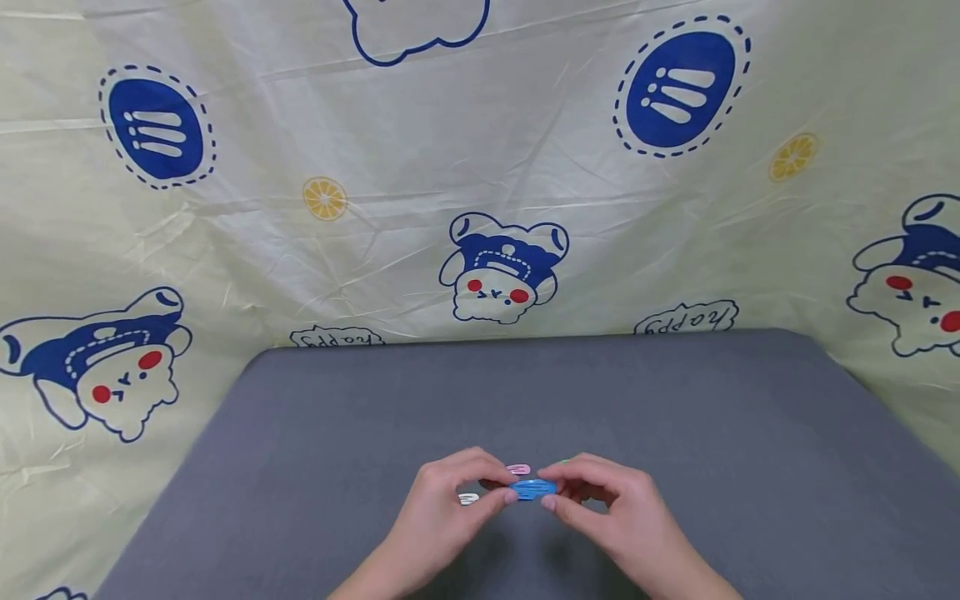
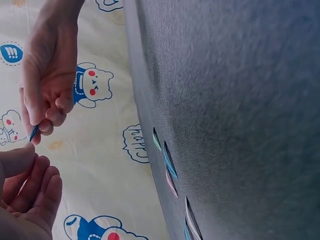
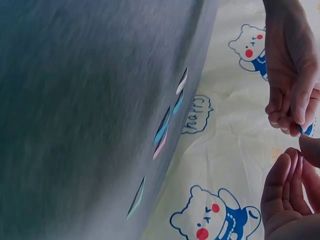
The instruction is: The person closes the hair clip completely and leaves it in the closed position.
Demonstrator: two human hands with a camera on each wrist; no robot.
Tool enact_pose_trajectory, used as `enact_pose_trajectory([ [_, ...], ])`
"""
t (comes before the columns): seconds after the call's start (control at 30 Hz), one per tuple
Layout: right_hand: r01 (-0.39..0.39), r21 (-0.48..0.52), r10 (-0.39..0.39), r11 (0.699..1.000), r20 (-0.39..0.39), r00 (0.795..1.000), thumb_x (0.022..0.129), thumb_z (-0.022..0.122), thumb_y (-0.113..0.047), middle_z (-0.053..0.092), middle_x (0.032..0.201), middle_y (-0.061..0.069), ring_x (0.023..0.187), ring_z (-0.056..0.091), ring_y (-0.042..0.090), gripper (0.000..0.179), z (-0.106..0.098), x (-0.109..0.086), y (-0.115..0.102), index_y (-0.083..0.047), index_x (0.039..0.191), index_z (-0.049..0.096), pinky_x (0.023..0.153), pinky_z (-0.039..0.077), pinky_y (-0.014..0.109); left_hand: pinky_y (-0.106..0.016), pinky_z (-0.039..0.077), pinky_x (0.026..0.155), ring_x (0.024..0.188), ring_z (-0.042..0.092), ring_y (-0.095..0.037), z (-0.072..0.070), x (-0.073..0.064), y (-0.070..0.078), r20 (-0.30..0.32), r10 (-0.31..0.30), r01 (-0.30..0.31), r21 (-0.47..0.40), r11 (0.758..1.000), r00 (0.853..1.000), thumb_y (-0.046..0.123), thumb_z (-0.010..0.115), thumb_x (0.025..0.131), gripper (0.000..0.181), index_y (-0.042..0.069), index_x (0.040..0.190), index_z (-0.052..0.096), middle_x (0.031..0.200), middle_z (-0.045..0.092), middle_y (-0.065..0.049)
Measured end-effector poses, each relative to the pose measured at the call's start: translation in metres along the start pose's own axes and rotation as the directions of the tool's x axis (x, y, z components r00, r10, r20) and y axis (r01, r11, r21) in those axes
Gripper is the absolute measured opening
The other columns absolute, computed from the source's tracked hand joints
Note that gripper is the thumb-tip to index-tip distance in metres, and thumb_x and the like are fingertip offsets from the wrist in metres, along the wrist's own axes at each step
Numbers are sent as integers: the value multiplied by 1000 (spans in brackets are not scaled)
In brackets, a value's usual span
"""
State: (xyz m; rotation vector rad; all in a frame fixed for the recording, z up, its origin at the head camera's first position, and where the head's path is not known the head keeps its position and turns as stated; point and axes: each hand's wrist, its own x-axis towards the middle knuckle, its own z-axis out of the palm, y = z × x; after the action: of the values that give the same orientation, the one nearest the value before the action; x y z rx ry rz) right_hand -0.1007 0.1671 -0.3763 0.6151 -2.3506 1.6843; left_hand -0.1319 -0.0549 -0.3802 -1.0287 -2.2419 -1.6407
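A blue snap hair clip (image 1: 533, 489) is held up between both hands over the grey table. My left hand (image 1: 447, 497) pinches its left end with thumb and index finger. At the right end, the thumb and index finger of my right hand (image 1: 621, 497) pinch it too. Both wrist views show the clip (image 2: 33, 133) nearly edge-on, with fingertips hiding its ends. Beyond the hands lie a pink hair clip (image 1: 518, 469) and a green hair clip (image 3: 135, 199), and a white hair clip (image 1: 468, 498) shows behind the left hand.
Two more blue hair clips (image 3: 178, 102) (image 3: 162, 127) lie among the others on the grey table (image 1: 517, 400). A pale curtain (image 1: 397, 250) printed with cartoon bears hangs behind the table and along its sides.
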Motion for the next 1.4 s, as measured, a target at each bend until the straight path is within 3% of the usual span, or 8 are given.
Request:
enact_pose_trajectory([
  [0.17, 26, -65, -25, 998, 3, 1000, 87, 76, -15, 69, 89, -2, 74, 64, 12, 18, -7, 3, 2, -22, 103, 73, 70, 55, 30, -26, 54, 70, 85, 64, -7, 4, 8, -5, 18, 21, -21, 10, 1000, 1000, 16, 76, 87, 11, 17, 98, 76, 93, 68, 12],
  [0.4, 17, -121, -14, 993, 21, 1000, 86, 76, -20, 68, 90, -10, 75, 64, 11, 16, -18, 3, 8, -23, 102, 74, 69, 55, 28, -26, 53, 73, 80, 62, -6, 10, 15, -9, 93, -62, 62, 4, 998, 994, 17, 76, 88, 7, 18, 95, 76, 89, 68, 13],
  [0.63, 31, -169, -18, 985, 76, 997, 87, 76, -23, 69, 92, -8, 77, 64, 10, 16, -30, 5, 15, -26, 102, 75, 71, 54, 27, -24, 52, 70, 77, 61, -1, 18, 24, -19, 138, -52, 47, 44, 998, 989, 16, 76, 87, 4, 16, 92, 76, 85, 65, 13],
  [0.87, -43, -189, 63, 981, 103, 993, 87, 76, -25, 69, 95, -10, 79, 64, 10, 15, -39, 6, 25, -23, 102, 76, 72, 55, 27, -22, 52, 73, 77, 61, -1, 27, 31, -24, 201, -130, 122, 50, 991, 971, 6, 76, 86, 5, 10, 89, 75, 82, 64, 13],
  [1.1, -94, -235, 119, 967, 93, 989, 86, 78, -20, 69, 94, -11, 79, 64, 9, 15, -47, 4, 34, -23, 100, 76, 71, 55, 27, -20, 51, 73, 78, 59, 2, 39, 37, -29, 258, -131, 116, 73, 991, 957, 5, 74, 87, 6, 11, 89, 74, 84, 63, 14],
  [1.4, -133, -196, 169, 972, 182, 969, 88, 75, -24, 69, 93, -5, 80, 64, 11, 16, -61, 7, 48, -19, 104, 75, 71, 55, 28, -18, 50, 67, 73, 57, 1, 51, 42, -35, 280, -230, 208, 105, 973, 932, 7, 74, 87, 5, 12, 87, 73, 81, 63, 14],
])
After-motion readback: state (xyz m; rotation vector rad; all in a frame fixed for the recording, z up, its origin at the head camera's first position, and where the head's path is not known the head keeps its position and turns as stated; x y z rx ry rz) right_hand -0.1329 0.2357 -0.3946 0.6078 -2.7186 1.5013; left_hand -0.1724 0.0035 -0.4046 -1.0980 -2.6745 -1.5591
